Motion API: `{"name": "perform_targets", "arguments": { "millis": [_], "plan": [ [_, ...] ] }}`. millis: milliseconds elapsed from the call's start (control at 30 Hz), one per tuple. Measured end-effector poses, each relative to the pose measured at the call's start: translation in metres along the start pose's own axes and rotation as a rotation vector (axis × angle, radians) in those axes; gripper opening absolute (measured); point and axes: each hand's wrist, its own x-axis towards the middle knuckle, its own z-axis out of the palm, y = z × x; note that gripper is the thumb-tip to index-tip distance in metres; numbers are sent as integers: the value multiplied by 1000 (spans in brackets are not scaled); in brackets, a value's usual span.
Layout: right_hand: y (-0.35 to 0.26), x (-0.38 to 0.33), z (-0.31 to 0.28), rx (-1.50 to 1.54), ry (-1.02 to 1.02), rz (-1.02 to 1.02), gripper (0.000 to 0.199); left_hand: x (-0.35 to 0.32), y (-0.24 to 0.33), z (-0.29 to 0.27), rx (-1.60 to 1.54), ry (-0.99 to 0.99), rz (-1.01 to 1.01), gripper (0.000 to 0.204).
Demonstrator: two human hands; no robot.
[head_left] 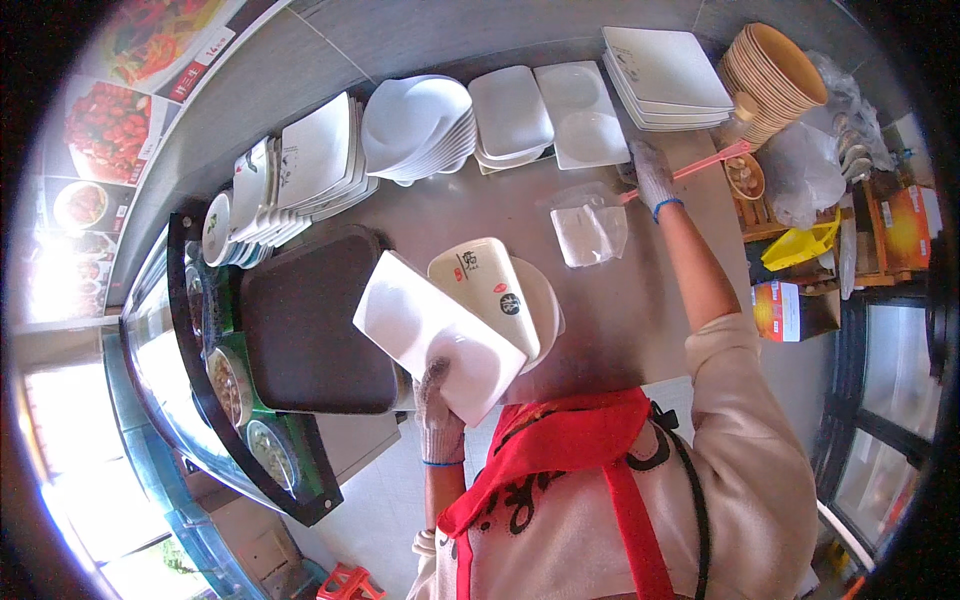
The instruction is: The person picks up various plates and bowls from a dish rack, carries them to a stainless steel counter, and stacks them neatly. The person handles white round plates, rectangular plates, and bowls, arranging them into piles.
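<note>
Left grip (438,408) is holding a white rectangular plate (425,325) by its near end | plate is jutting past the near edge of the surface (625,315), overlapping a patterned plate (505,280) | right grip (653,173) is showing beside stacked square plates (672,75), closure unclear

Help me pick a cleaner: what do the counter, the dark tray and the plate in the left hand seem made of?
Counter: probably stainless steel, satin; grey with blurred reflections.
Tray: likely plastic, matte; dull brown surface.
Plate in left hand: ceramic or melamine; glossy white, highlights.
</note>
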Motion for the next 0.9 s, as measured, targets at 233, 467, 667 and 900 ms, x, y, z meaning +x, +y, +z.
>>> {"name": "perform_targets", "arguments": {
  "millis": [233, 467, 667, 900],
  "plan": [
    [-58, -11, 8, -463, 49, -14, 44, -1, 3, 6, 6, -10, -13, 46],
    [-38, 9, 19, -511, 206, 11, 44, 0, 0, 5, -48, -5, -38, 49],
    [8, 35, 10, 251, -83, 90, 27, 0, 2, 7, -28, -11, -38, 48],
    [34, 36, 5, 296, -217, -288, 31, 2, 1, 4, -22, -3, -60, 47]
  ]
}}
